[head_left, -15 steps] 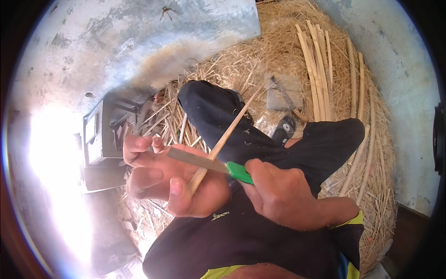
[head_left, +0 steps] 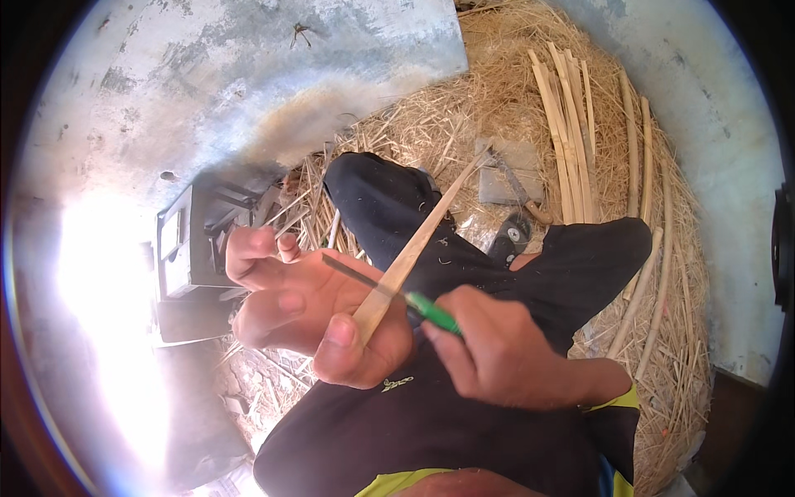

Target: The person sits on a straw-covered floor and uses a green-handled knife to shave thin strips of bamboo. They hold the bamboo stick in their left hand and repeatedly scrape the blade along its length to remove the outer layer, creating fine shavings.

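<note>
Apparently the paring is partway along: the wooden strip (head_left: 412,251), held slantwise above the person's lap, narrows to a slim far end, while its broader near end seems less worked. The left hand (head_left: 319,311) pins it between thumb and palm, fingers loosely curled. The right hand (head_left: 509,352) grips a green-handled knife (head_left: 435,313), its blade crossing the strip. Whether the bundled strips (head_left: 571,174) lying on the straw (head_left: 431,116) are finished, I cannot tell.
</note>
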`<move>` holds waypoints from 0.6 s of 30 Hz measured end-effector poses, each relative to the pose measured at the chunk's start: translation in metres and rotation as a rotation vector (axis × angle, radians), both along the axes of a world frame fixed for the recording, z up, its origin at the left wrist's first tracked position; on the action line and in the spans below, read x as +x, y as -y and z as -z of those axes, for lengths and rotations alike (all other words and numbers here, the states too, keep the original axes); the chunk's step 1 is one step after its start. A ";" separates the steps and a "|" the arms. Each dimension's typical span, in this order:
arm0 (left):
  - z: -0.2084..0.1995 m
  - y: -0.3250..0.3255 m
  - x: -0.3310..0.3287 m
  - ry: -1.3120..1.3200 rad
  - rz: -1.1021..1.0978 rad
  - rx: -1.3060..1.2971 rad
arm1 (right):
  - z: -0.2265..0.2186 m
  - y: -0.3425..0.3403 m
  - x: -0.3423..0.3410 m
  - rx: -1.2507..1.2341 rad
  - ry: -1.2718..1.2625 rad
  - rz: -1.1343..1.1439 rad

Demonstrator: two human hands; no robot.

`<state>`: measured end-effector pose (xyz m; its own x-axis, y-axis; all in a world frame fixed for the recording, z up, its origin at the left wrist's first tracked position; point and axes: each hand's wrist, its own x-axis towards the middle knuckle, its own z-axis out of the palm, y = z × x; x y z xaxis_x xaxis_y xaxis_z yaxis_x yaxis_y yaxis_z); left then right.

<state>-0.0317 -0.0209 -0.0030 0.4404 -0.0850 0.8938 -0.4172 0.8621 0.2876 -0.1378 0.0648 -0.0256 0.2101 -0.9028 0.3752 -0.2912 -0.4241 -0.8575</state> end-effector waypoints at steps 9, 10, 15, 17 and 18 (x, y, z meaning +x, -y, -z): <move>0.004 -0.012 0.002 -0.057 0.170 0.026 | 0.023 -0.009 0.001 -0.126 -0.184 0.042; 0.004 -0.014 0.005 -0.056 0.214 0.052 | 0.028 -0.006 0.000 -0.142 -0.190 0.057; 0.011 -0.019 0.020 -0.037 0.382 0.072 | 0.052 0.005 0.008 -0.158 -0.263 0.196; 0.018 -0.011 0.019 0.008 0.388 0.073 | 0.158 0.044 -0.048 0.328 -0.642 0.293; 0.020 -0.001 0.012 0.031 0.371 0.049 | 0.205 0.041 -0.077 0.376 -0.563 0.492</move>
<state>-0.0192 -0.0194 -0.0232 0.3444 -0.2770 0.8970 -0.0886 0.9416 0.3248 -0.2149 0.0240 -0.2303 -0.1750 -0.9845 -0.0129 -0.7956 0.1491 -0.5871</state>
